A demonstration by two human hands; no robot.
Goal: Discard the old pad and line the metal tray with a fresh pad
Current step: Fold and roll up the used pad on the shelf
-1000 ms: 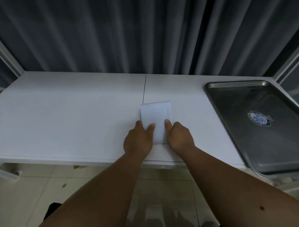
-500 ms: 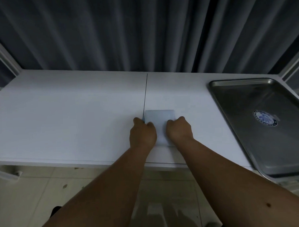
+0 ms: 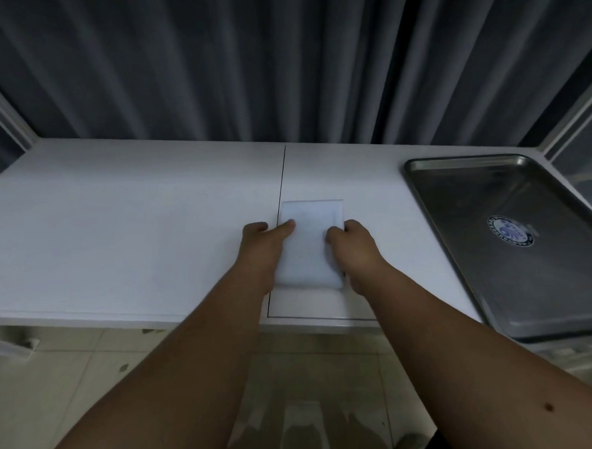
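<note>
A folded white pad (image 3: 311, 250) lies on the white table (image 3: 135, 231) near its front edge, just right of the table's seam. My left hand (image 3: 260, 249) sits at the pad's left edge, thumb on top and fingers curled beside it. At the right edge, my right hand (image 3: 351, 245) pinches the pad, with the thumb on top and the fingers curled round the side. The metal tray (image 3: 494, 283) stands at the right end of the table. It holds no pad, and a round blue and white sticker (image 3: 510, 232) shows on its bottom.
Dark curtains (image 3: 280, 62) hang close behind the table. White frame posts (image 3: 1, 111) rise at both back corners. Tiled floor (image 3: 90, 369) shows below the front edge, and a pale plastic object (image 3: 4, 344) sticks out at the lower left.
My hands have slid apart from the pad's near middle to its left and right edges. More of the pad shows between them. The tray has not moved.
</note>
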